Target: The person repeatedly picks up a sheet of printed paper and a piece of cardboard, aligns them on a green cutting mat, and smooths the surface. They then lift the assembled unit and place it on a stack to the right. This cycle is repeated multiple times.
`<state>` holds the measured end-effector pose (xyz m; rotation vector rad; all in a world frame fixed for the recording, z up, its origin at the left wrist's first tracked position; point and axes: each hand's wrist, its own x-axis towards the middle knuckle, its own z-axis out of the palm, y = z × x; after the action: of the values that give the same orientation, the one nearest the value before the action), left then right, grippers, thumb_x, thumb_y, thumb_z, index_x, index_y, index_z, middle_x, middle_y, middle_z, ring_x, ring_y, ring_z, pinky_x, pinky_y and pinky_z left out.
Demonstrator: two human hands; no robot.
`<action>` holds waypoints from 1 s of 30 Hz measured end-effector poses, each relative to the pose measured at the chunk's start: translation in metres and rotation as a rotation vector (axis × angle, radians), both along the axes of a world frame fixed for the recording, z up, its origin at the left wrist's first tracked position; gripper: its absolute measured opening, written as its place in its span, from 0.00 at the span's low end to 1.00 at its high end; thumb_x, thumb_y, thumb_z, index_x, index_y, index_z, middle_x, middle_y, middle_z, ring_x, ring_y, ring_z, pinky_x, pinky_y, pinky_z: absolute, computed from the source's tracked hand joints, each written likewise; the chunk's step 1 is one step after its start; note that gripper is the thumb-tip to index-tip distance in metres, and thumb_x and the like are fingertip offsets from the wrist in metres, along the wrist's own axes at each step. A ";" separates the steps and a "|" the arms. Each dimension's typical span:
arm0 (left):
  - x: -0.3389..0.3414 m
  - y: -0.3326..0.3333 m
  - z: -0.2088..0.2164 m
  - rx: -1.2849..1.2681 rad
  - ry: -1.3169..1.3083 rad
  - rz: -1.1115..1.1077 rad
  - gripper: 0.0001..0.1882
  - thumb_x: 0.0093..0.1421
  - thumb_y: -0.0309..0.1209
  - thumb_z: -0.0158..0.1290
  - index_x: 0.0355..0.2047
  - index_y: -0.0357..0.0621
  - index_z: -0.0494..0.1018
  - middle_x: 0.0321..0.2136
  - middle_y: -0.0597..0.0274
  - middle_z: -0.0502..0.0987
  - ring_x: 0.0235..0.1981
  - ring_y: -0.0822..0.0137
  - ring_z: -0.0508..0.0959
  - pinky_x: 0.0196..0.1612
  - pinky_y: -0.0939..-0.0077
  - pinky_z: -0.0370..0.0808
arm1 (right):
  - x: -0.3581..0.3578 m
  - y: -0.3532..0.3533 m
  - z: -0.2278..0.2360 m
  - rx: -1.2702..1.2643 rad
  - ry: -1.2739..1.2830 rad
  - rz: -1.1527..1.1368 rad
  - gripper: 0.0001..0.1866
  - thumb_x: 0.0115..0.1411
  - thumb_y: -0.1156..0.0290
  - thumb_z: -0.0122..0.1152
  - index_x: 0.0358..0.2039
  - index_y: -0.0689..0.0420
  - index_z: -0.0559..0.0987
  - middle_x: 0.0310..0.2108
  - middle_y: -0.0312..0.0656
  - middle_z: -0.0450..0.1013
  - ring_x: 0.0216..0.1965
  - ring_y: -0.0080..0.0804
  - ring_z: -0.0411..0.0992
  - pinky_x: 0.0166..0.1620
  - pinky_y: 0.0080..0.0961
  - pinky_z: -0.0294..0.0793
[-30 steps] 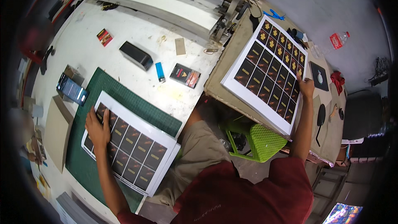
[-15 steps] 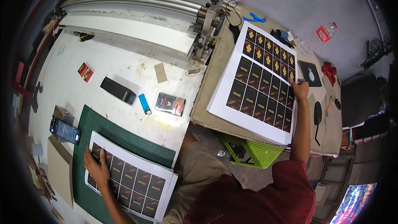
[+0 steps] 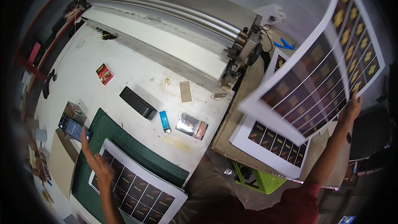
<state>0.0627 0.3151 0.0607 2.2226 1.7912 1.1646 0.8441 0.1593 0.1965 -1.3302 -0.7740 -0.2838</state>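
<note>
My right hand (image 3: 351,110) pinches the lower right edge of a large printed sheet (image 3: 306,93), lifted and curved above the right-hand table. Dark panels and gold cross shapes show on the sheet, part of it blurred. Below it lies a stack of similar sheets (image 3: 278,146), mostly covered by the raised one. Over at the left, my left hand (image 3: 99,166) is open above the left edge of another printed pile (image 3: 137,191), one finger stretched toward the phone (image 3: 74,127). I cannot tell whether this hand touches the paper. That pile rests on a green cutting mat (image 3: 137,147).
A roller machine (image 3: 166,27) spans the far side of the white table (image 3: 137,70). On that table lie a black box (image 3: 137,103), a blue lighter (image 3: 165,122), a clear case (image 3: 191,126) and a red packet (image 3: 104,74). A green plastic stool (image 3: 265,181) stands below the right-hand table.
My right hand has lifted a sheet off the right-hand stack, up and to the right. My left hand has risen from the left pile toward the phone. The view has shifted.
</note>
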 end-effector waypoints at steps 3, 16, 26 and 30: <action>0.052 0.035 0.020 0.026 -0.081 -0.151 0.42 0.68 0.60 0.28 0.65 0.32 0.58 0.63 0.40 0.62 0.66 0.46 0.60 0.68 0.54 0.52 | 0.028 0.076 0.054 0.055 0.281 0.382 0.16 0.66 0.67 0.58 0.50 0.62 0.72 0.43 0.45 0.75 0.44 0.36 0.76 0.48 0.37 0.78; 0.257 0.192 0.040 -0.306 -0.782 -0.340 0.27 0.62 0.42 0.58 0.51 0.30 0.70 0.35 0.57 0.77 0.25 0.76 0.69 0.26 0.80 0.67 | -0.105 0.488 0.056 0.229 0.105 -0.019 0.17 0.57 0.72 0.62 0.41 0.73 0.73 0.40 0.53 0.75 0.39 0.40 0.76 0.42 0.37 0.77; 0.288 0.213 0.040 -0.792 -1.288 -0.200 0.18 0.62 0.40 0.60 0.45 0.39 0.75 0.33 0.66 0.77 0.26 0.79 0.67 0.26 0.83 0.64 | -0.167 0.486 -0.004 -0.630 0.200 0.833 0.27 0.65 0.51 0.58 0.38 0.69 0.73 0.22 0.42 0.71 0.21 0.31 0.73 0.27 0.32 0.79; 0.266 0.190 0.040 -0.664 -1.560 -0.233 0.20 0.58 0.38 0.63 0.42 0.35 0.74 0.35 0.61 0.78 0.31 0.72 0.76 0.32 0.79 0.73 | -0.206 0.427 0.038 -1.357 -0.555 0.356 0.33 0.65 0.45 0.55 0.36 0.71 0.76 0.18 0.46 0.73 0.22 0.34 0.76 0.29 0.35 0.78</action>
<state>0.3291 0.5053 0.1003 0.5949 0.8953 1.2863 0.6379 0.5866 0.2340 -2.3474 -1.8183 0.2546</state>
